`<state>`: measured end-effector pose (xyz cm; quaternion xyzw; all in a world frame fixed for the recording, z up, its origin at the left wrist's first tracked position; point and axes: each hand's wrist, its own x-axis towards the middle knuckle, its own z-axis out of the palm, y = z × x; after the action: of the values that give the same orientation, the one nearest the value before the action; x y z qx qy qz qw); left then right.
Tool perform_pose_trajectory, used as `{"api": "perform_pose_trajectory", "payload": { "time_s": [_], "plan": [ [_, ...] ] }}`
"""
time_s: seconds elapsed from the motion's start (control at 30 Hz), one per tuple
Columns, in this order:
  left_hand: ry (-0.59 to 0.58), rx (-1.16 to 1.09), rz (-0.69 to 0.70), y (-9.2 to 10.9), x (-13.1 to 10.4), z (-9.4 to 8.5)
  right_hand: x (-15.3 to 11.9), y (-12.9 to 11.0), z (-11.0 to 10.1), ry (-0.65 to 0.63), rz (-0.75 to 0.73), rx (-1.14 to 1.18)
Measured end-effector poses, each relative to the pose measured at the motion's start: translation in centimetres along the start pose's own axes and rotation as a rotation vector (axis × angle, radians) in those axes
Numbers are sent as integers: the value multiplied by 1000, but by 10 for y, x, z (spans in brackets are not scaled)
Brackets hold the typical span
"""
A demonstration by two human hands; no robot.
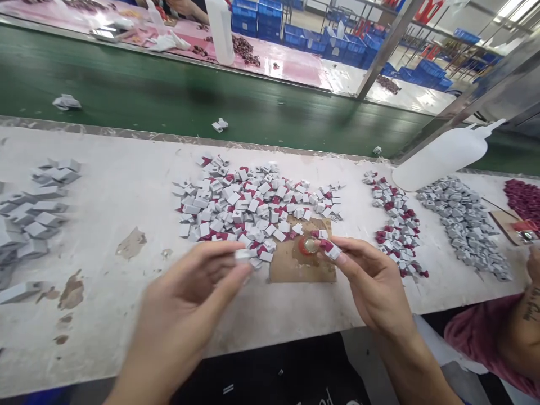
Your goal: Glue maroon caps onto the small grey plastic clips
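Note:
My left hand (181, 301), slightly blurred, pinches a small light-grey plastic block (242, 255) between thumb and forefinger. Between the thumb and fingertips of my right hand (375, 275) is a small grey-and-maroon plastic piece (329, 248). Just beyond it, a red-rimmed bottle cap (309, 246) rests on a wet-stained cardboard sheet (291, 273). A wide pile of grey blocks with maroon parts (240, 199) spreads behind the cardboard and my left fingertips.
Larger grey blocks (34, 219) lie at left. On the right are a row of grey-maroon pieces (394, 216), a grey heap (464, 225), maroon parts (523, 199) and a tilted white squeeze bottle (442, 154). A green conveyor belt (147, 95) runs behind. Another person's arm (521, 326) shows at right.

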<state>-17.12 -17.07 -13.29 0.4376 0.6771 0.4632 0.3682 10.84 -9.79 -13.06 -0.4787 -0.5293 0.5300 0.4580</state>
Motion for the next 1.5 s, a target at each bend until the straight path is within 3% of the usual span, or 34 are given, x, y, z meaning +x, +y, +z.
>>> {"api": "perform_pose_trajectory", "payload": {
  "time_s": [0.1, 0.23, 0.47, 0.67, 0.77, 0.87, 0.93, 1.0, 1.13, 1.23, 1.3, 1.4, 1.5],
  "plan": [
    [-220, -315, -62, 28, 12, 47, 0, -2, 4, -58, 56, 127],
    [-432, -569, -106, 38, 25, 75, -1, -2, 5, -104, 86, 192],
    [-489, -579, -134, 39, 29, 81, -1, 2, 1, -89, 63, 153],
    [-476, -517, -108, 40, 27, 86, 3, -11, 4, -100, -22, 57],
    [-447, -491, -39, 46, 27, 83, 7, -22, 4, -135, -33, 84],
    [-507, -412, -11, 58, 39, 72, 17, -34, 1, -214, -6, 68],
    [-563, -257, 25, 69, 58, 64, 36, -41, -6, -295, -1, -18],
    [-526, -19, 94, 82, 89, 59, 69, -48, -17, -300, -47, -219],
    [-198, 381, 217, 107, 176, 62, 177, -54, -42, 33, -172, -938],
    [-130, 426, 189, 115, 241, 77, 260, -49, -53, 118, -132, -1094],
    [-121, 433, 132, 112, 277, 92, 299, -42, -57, 109, -109, -1130],
    [-92, 469, 37, 103, 313, 114, 330, -33, -56, 91, -89, -1173],
    [-52, 494, -12, 96, 330, 126, 333, -31, -49, 101, -92, -1175]
  ]
}}
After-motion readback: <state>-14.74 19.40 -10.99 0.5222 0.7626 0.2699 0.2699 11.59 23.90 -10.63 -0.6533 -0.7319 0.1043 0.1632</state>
